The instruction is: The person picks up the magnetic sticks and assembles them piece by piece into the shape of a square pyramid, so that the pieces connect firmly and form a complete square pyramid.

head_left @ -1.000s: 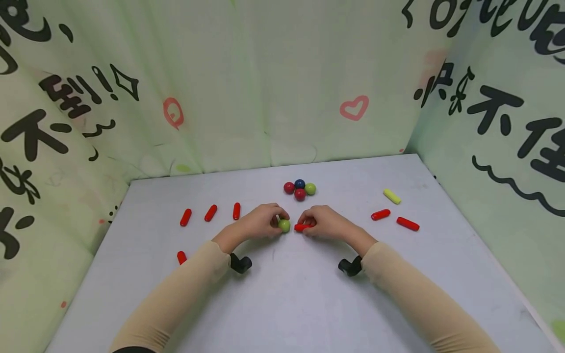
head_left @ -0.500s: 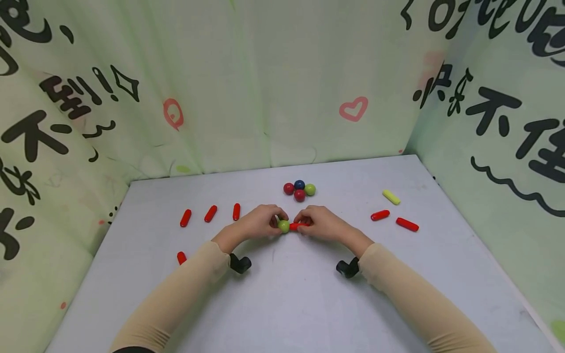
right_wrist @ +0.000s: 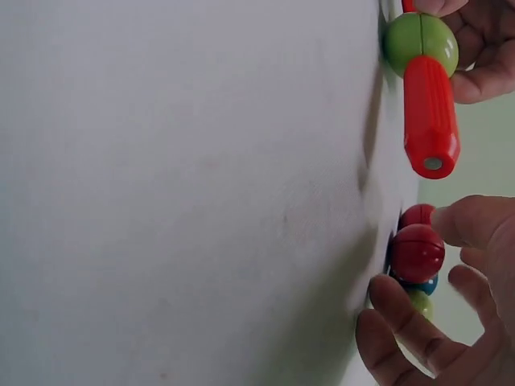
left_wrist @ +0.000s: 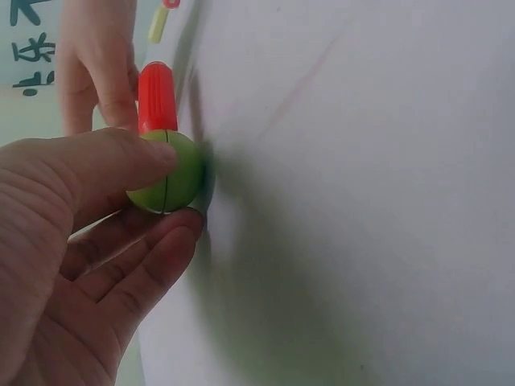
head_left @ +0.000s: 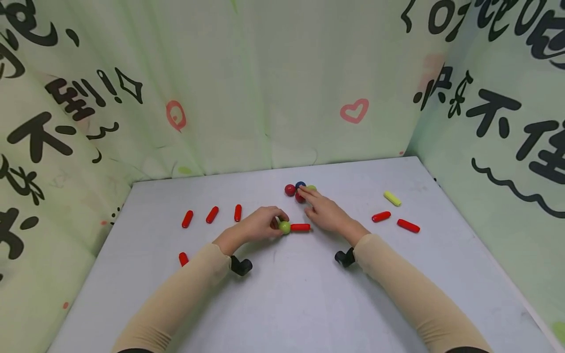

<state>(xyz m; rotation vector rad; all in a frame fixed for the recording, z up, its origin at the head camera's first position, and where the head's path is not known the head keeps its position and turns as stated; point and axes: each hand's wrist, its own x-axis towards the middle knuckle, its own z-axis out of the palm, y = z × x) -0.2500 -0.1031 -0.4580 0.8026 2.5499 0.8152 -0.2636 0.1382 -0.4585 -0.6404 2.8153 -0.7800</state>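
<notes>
My left hand (head_left: 264, 223) pinches a green ball (left_wrist: 167, 173) between thumb and fingers, low over the table. A red rod (head_left: 301, 227) is joined to the ball and points right; its free end shows a silvery disc in the right wrist view. Another bit of red (right_wrist: 408, 5) shows on the ball's far side there. My right hand (head_left: 327, 212) reaches over the ball cluster with fingers spread, holding nothing. Nearest to it is a red ball (right_wrist: 418, 252). Beside that lie a second red ball (head_left: 290, 190), a blue ball (head_left: 300, 185) and a green ball (head_left: 312, 188), partly hidden.
On the left of the white table (head_left: 273, 304) lie several loose red rods (head_left: 212, 214). At right are a yellow rod (head_left: 392, 198), a red rod (head_left: 381, 216) and another red rod (head_left: 408, 226). A printed curtain (head_left: 265, 88) stands behind and at both sides.
My right hand brought the red rod left against the green ball, let go of it, and moved up to the ball cluster. The left hand stayed in place with the ball.
</notes>
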